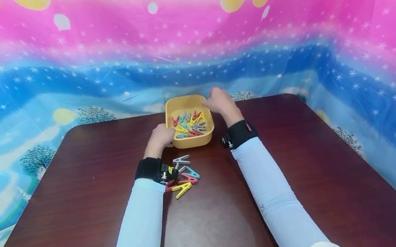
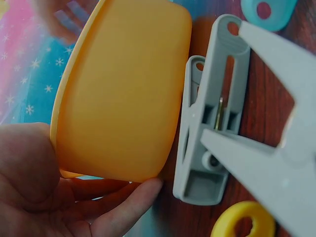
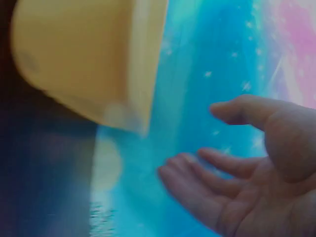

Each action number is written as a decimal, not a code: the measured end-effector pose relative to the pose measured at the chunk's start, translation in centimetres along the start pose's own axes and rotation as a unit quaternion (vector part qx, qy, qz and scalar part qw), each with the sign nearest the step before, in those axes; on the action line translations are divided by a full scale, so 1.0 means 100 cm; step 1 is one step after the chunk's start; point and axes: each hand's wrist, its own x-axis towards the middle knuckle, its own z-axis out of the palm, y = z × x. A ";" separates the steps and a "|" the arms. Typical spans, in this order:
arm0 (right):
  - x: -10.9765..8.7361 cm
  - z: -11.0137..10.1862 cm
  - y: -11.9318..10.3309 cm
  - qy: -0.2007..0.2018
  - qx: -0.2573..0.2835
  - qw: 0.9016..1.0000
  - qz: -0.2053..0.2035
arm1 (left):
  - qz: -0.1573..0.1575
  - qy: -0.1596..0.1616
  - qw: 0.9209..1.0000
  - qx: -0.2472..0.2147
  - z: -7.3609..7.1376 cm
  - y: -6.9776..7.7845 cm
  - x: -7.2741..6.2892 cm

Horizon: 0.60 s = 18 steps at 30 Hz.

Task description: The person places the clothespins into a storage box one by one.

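Observation:
A yellow plastic basket (image 1: 191, 141) stands near the table's far edge, with several clothespins (image 1: 197, 118) in red, yellow, blue and grey inside. My left hand (image 1: 161, 136) grips its near left corner; in the left wrist view the thumb side of this hand (image 2: 29, 168) lies at the rim and the fingers reach round the outer wall. On the basket's right, my right hand (image 1: 222, 103) is beside the far right rim. The right wrist view shows this hand (image 3: 247, 173) apart from the basket (image 3: 74, 54), fingers loosely bent, nothing between them and the thumb.
Loose clothespins lie on the dark wooden table (image 1: 114, 166) in front of the basket: a grey one (image 1: 181, 160), a blue one (image 1: 192, 173), a yellow one (image 1: 182, 189) and reddish ones, partly behind the left wrist camera. A printed cloth (image 1: 189, 50) hangs right behind the table.

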 end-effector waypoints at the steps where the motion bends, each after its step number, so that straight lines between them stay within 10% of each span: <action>1: -0.003 0.003 0.005 -0.016 0.016 1.000 0.014 | 0.000 0.001 1.000 0.002 0.000 0.000 0.000; 7: -0.010 0.028 0.020 -0.119 0.078 0.986 0.080 | -0.006 -0.003 1.000 0.010 0.001 0.002 0.003; 18: -0.011 0.058 0.016 -0.099 0.077 0.984 0.124 | 0.000 -0.002 1.000 0.017 0.000 0.000 0.000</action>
